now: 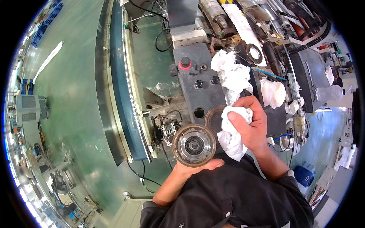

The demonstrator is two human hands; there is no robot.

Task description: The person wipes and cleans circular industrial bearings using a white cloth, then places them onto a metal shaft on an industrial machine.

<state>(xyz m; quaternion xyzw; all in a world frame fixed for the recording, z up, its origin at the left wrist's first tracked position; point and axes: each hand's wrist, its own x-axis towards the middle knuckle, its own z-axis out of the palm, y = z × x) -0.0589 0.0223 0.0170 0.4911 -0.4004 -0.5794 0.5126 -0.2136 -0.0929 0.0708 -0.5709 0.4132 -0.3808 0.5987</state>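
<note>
My left hand (190, 170) supports a round metal flange-like part (183, 155) from below, with its thumb out to the right. The part has a brown, worn rim, a shiny inner face and a dark stepped centre. In my right hand (255, 127) a crumpled white cloth (232, 144) is pinched, its loose end hanging down beside the metal part. Just behind both hands, a brown metal ring (210, 117) lies at the near end of a dark grey machine plate (201, 97), partly hidden by the cloth and the round part.
On the plate are a black knob (185, 62) with a red base, small bolts and round holes. Further right lie more crumpled white cloths (235, 78), a white-wrapped roll (274, 94) and another ring (254, 54). A long conveyor-like rail (127, 87) runs along the left.
</note>
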